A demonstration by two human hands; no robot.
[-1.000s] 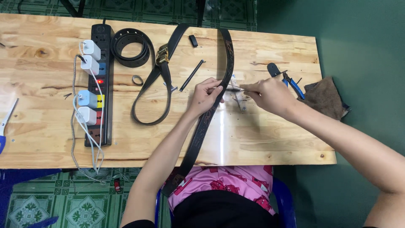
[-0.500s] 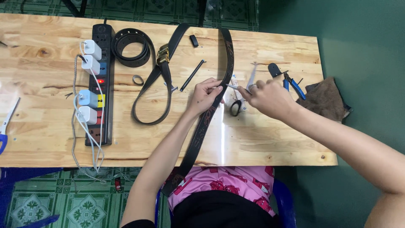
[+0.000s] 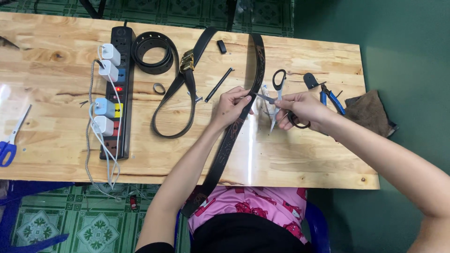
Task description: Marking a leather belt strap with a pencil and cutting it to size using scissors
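A long dark embossed belt (image 3: 229, 136) runs from the table's far edge down over the near edge to my lap. My left hand (image 3: 231, 107) pinches this belt near the middle of the table. Just to the right, my right hand (image 3: 302, 110) holds black-handled scissors (image 3: 279, 80). Their blades are spread wide, and one tip points at the belt beside my left fingers. One handle loop sticks up away from me, while the other sits under my right fingers.
On the wooden table (image 3: 61, 136) lie a black power strip (image 3: 123, 40) with white chargers, a coiled belt (image 3: 151, 58), a belt with a gold buckle (image 3: 187, 61), a black rod (image 3: 218, 85), blue pliers (image 3: 333, 99), a brown cloth (image 3: 370, 112) and blue scissors (image 3: 8, 149).
The scissors have come up in my right hand and opened wide, with one blade tip now toward the belt. My left hand has stayed on the belt.
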